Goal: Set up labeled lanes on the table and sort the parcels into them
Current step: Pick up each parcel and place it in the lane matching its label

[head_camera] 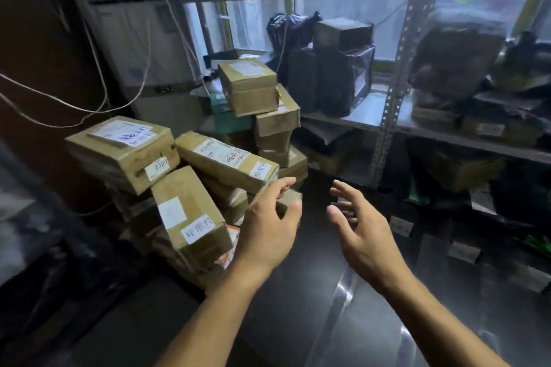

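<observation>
The left hand (pixel 269 226) pinches a small brown cardboard parcel (pixel 288 199) at the near right edge of the heap of taped brown cartons (pixel 190 176). The right hand (pixel 356 226) hovers just right, fingers spread and empty; it should support the parcel's underside before lifting.

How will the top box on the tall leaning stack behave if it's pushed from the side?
The top box sits skewed on the box below, overhanging it, so a push would likely slide or tip it off. Its glossy tape wrap suggests a fairly slippery surface. Squared cardboard edges suggest it stays stiff when gripped; weight can't be judged.
</observation>
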A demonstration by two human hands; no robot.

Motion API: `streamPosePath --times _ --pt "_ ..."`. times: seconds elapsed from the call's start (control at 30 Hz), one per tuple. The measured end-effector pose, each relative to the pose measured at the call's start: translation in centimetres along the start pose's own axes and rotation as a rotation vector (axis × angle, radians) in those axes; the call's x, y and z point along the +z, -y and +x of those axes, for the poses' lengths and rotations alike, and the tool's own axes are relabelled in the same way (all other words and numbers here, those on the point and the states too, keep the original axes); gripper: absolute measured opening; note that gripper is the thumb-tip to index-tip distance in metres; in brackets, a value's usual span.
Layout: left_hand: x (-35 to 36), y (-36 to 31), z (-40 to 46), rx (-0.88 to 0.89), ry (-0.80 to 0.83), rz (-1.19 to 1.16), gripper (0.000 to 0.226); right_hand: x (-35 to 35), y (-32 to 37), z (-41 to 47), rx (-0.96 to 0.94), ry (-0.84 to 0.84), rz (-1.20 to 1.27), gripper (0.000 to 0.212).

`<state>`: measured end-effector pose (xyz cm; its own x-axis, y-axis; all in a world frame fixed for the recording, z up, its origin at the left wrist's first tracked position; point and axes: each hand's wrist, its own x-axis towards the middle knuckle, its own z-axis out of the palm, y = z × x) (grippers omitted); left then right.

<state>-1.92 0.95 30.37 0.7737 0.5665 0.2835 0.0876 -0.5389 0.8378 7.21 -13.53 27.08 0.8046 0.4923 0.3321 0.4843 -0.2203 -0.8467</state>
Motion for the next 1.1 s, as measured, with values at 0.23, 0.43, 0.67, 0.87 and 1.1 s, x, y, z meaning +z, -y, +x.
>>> streamPosePath --times 0.23,0.43,0.67,0.87,1.1 --pt "-9.2 5.1 4.6 -0.037 -0.02 -0.032 0.028 9.9 2.7 6.4 -0.039 0.081 -0.017 0.045" --pt "-9.3 9.3 8.1 -0.273 0.048 -0.138 0.038 13.4 0.3 11.4 0.04 0.179 -0.293 0.075" --pt "-5.7 10.8 13.3 -0.62 -0.147 -0.225 0.073 14.8 -2.8 17.6 0.042 0.429 -0.418 0.109" --pt "-3.4 11.7 14.8 -0.853 -0.234 -0.266 0.072 15.9 -5.3 19.5 0.022 0.539 -0.372 0.11" --pt "-1.8 11.6 15.0 -0.801 -0.268 -0.359 0.074 15.6 -5.3 18.3 -0.036 0.368 -0.282 0.098"
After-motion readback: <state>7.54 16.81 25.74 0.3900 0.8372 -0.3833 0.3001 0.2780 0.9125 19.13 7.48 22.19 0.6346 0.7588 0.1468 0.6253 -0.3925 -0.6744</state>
